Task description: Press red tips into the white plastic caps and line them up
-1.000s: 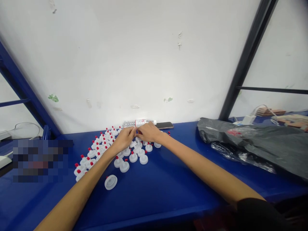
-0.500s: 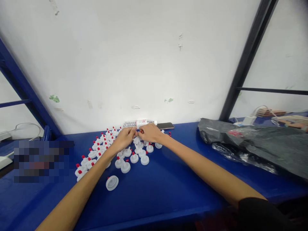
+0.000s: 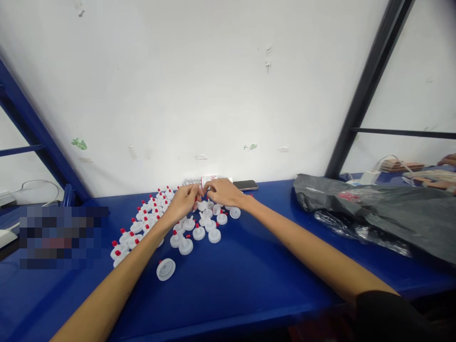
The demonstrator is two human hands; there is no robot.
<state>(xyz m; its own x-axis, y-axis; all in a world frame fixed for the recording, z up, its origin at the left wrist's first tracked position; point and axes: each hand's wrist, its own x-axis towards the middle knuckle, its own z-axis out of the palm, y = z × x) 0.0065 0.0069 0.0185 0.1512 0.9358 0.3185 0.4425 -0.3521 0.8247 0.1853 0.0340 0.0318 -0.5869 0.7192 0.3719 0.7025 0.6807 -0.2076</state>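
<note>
My left hand point(image 3: 183, 199) is closed, thumb and fingers pinched at the back middle of the blue table. My right hand point(image 3: 223, 191) meets it fingertip to fingertip, its fingers curled downward. Whatever lies between the fingers is too small and hidden to make out. Below both hands are several white plastic nozzle caps, one white cap point(image 3: 214, 236) showing no red tip. Left of my left hand stand many more white caps with red tips, such as the red-tipped cap point(image 3: 136, 225). Nearer to me, one nozzle cap point(image 3: 166, 270) lies tipped over, its hollow underside showing.
Behind my hands, a clear plastic bottle point(image 3: 192, 181) lies along the wall beside a dark phone point(image 3: 246, 185). A grey plastic bag point(image 3: 374, 204) covers the right side of the blue table point(image 3: 256, 280). Part of another person's hand point(image 3: 448, 160) shows at the far right.
My right hand has risen slightly and its fingers have loosened a little; my left hand stays nearly in place. Another person's hand has come into view at the right edge.
</note>
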